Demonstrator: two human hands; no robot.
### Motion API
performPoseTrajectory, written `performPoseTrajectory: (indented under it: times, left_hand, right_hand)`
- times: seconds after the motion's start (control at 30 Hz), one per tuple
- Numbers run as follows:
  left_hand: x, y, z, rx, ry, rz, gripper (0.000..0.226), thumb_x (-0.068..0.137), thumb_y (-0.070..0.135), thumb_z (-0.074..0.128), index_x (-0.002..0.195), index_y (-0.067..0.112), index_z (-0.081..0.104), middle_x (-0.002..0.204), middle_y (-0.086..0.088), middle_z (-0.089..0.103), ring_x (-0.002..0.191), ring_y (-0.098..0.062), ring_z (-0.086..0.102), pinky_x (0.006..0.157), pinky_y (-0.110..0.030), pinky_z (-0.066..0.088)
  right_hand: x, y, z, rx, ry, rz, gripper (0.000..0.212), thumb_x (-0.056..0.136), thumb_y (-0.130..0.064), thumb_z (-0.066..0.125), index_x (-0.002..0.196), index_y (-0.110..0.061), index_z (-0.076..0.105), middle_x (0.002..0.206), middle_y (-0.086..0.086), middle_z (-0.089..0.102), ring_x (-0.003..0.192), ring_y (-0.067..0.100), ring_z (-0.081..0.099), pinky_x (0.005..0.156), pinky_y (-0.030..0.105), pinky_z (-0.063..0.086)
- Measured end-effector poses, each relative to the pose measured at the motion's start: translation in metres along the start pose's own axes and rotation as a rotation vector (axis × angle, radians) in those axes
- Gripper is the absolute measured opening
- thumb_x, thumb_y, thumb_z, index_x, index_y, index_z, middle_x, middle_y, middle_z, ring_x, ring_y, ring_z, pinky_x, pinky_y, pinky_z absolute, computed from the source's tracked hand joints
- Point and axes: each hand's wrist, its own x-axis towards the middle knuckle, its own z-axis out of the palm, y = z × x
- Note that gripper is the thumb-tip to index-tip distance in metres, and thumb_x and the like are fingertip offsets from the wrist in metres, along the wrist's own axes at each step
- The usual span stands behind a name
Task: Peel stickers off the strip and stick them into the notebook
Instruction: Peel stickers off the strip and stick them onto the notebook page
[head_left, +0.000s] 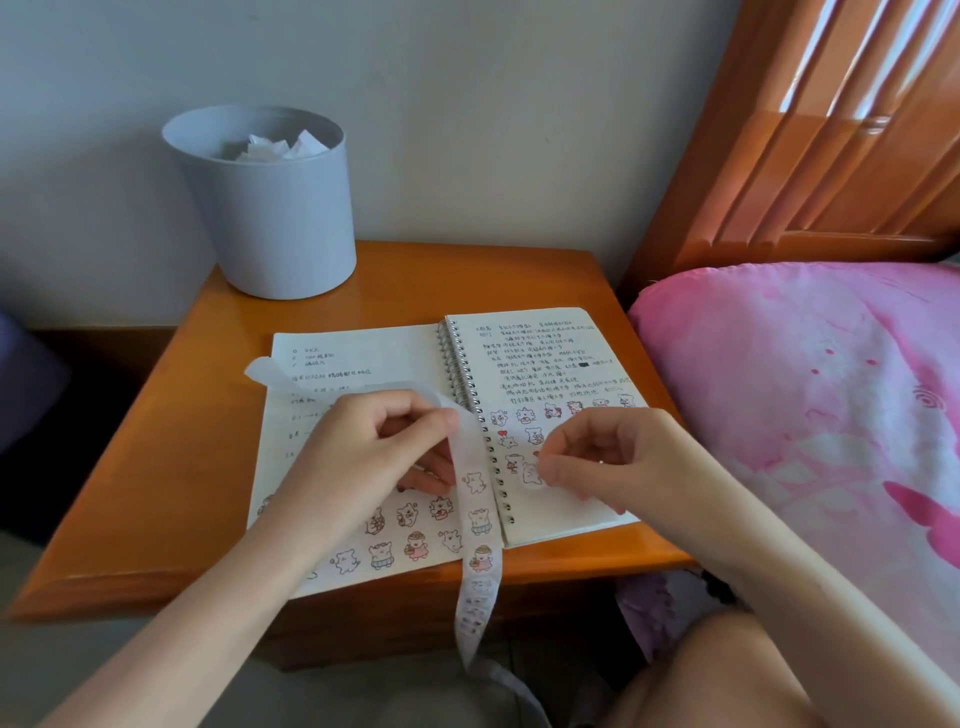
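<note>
Sitting on a wooden nightstand (405, 280), notebook (545, 364); left hand (374, 447) grips strip (475, 499), right hand (613, 457) pinches sticker (531, 475)

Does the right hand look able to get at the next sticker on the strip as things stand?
Probably not yet. The way to the strip is open, with the left hand holding it beside the right hand, but that hand seems busy pinching a sticker over the notebook.

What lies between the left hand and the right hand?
In the head view, the sticker strip and the notebook's spiral binding lie between the left hand and the right hand.
</note>
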Motion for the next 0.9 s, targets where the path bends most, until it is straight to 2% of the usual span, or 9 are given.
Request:
performPoseTrajectory:
  times: [0.1, 0.2, 0.3, 0.4, 0.7, 0.9]
  left_hand:
    - [0.001, -0.001, 0.001, 0.010, -0.008, 0.005, 0.017, 0.091, 0.015, 0.059, 0.084, 0.011, 0.074, 0.078, -0.003, 0.076, 0.071, -0.015, 0.073, 0.061, -0.019, 0.058]
    - [0.001, -0.002, 0.003, 0.017, -0.010, 0.006, 0.017, 0.091, 0.015, 0.059, 0.084, 0.011, 0.074, 0.077, -0.003, 0.076, 0.070, -0.015, 0.073, 0.061, -0.019, 0.058]
    - [0.001, -0.003, 0.003, 0.027, -0.012, 0.007, 0.018, 0.091, 0.015, 0.058, 0.083, 0.012, 0.074, 0.077, -0.002, 0.076, 0.070, -0.014, 0.073, 0.061, -0.019, 0.058]
    - [0.001, -0.003, 0.004, 0.032, -0.015, 0.009, 0.018, 0.092, 0.016, 0.058, 0.083, 0.012, 0.074, 0.078, -0.002, 0.076, 0.070, -0.014, 0.073, 0.062, -0.019, 0.058]
    - [0.001, -0.003, 0.005, 0.056, -0.011, 0.020, 0.017, 0.091, 0.018, 0.059, 0.084, 0.014, 0.074, 0.077, 0.002, 0.076, 0.070, -0.010, 0.072, 0.061, -0.018, 0.058]
    - [0.001, -0.002, 0.005, 0.042, -0.013, 0.022, 0.017, 0.091, 0.017, 0.059, 0.085, 0.013, 0.074, 0.077, 0.001, 0.076, 0.069, -0.011, 0.072, 0.058, -0.015, 0.056]
  right_hand:
    - [0.002, 0.004, 0.001, -0.029, 0.003, 0.029, 0.003, 0.078, -0.013, 0.073, 0.079, -0.015, 0.071, 0.079, -0.001, 0.073, 0.073, 0.014, 0.067, 0.069, 0.020, 0.054]
    - [0.002, 0.004, 0.001, -0.061, -0.006, 0.034, 0.003, 0.077, -0.015, 0.073, 0.080, -0.016, 0.072, 0.081, 0.000, 0.073, 0.079, 0.018, 0.068, 0.077, 0.028, 0.055]
    - [0.002, 0.004, 0.003, -0.078, -0.006, 0.015, 0.004, 0.076, -0.016, 0.074, 0.077, -0.019, 0.072, 0.080, -0.001, 0.073, 0.073, 0.013, 0.066, 0.076, 0.029, 0.054]
    - [0.002, 0.006, 0.005, -0.085, 0.013, 0.010, 0.003, 0.075, -0.017, 0.075, 0.077, -0.019, 0.073, 0.080, -0.001, 0.073, 0.078, 0.019, 0.067, 0.076, 0.031, 0.054]
    - [0.000, 0.007, 0.010, -0.125, 0.053, -0.042, 0.006, 0.078, -0.013, 0.074, 0.075, -0.017, 0.072, 0.074, -0.003, 0.070, 0.061, -0.003, 0.057, 0.060, 0.011, 0.046]
    - [0.001, 0.010, 0.015, -0.151, 0.092, -0.069, 0.009, 0.076, -0.013, 0.074, 0.073, -0.020, 0.070, 0.066, -0.008, 0.065, 0.057, -0.002, 0.052, 0.056, 0.012, 0.043]
